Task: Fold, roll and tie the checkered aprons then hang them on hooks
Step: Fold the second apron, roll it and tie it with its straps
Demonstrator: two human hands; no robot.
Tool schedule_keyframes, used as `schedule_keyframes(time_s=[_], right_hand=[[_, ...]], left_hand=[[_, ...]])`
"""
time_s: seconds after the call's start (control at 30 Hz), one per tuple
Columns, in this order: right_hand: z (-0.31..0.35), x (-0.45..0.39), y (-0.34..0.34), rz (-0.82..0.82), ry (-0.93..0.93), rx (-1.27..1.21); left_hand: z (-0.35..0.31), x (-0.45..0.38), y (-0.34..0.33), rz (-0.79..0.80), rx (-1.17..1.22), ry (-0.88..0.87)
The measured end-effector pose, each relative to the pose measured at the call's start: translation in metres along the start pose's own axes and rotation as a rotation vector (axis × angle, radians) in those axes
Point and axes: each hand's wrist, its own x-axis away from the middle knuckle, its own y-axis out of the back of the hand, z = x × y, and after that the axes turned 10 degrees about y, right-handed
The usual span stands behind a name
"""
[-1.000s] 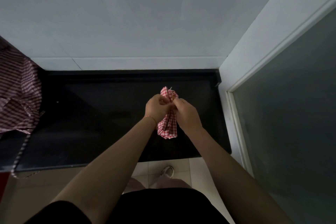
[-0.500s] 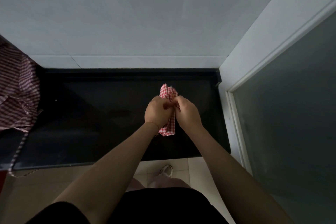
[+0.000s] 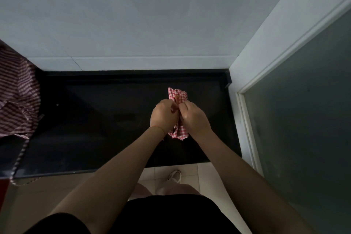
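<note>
Two hands of mine meet over the black counter [image 3: 95, 119] in the head view. My left hand [image 3: 163, 117] and my right hand [image 3: 193, 118] are side by side, almost touching. Both have curled fingers, and both grip the same small roll of red and white checkered apron [image 3: 177, 95]. One end of the roll sticks up past my knuckles, on the far side of my hands. The other end hangs down below my wrists, on the side near me. The middle part is hidden in my fists, so I cannot tell if a string is tied there. The roll is held up above the counter, near its right end. I cannot tell if the low end touches the top.

My left wrist has a thin bracelet [image 3: 157, 127] on it.

Far off to the left lies a second checkered apron [image 3: 17, 97]. It is loose and bunched up, not rolled. It sits on the left end of the counter, well apart from my hands. A long strap [image 3: 20, 157] from it hangs down over the front edge of the counter.

Behind the counter is a pale wall [image 3: 133, 15]. On the right is a dark glass door [image 3: 303, 119] with a white frame. Down below I see my black shirt [image 3: 167, 214], a light tiled floor [image 3: 152, 175] and one white shoe [image 3: 174, 175].
</note>
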Motion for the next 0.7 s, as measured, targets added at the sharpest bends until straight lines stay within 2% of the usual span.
schedule_keyframes(time_s=[0.13, 0.27, 0.33, 0.5, 0.7], right_hand=[[-0.003, -0.002, 0.0, 0.062, -0.012, -0.005], [-0.006, -0.007, 0.009, 0.256, -0.034, 0.038], [-0.007, -0.01, 0.011, 0.286, -0.041, 0.049], [0.0, -0.01, 0.01, 0.269, -0.03, 0.074], [0.002, -0.003, 0.0, 0.074, 0.046, 0.076]], left_hand=[[0.001, -0.002, -0.003, 0.017, -0.063, -0.035], [0.007, -0.003, -0.009, 0.017, -0.077, -0.081], [0.007, -0.003, -0.01, -0.003, -0.06, -0.054], [0.006, -0.006, -0.006, -0.005, -0.046, -0.018], [0.007, 0.001, -0.011, -0.016, -0.007, 0.053]])
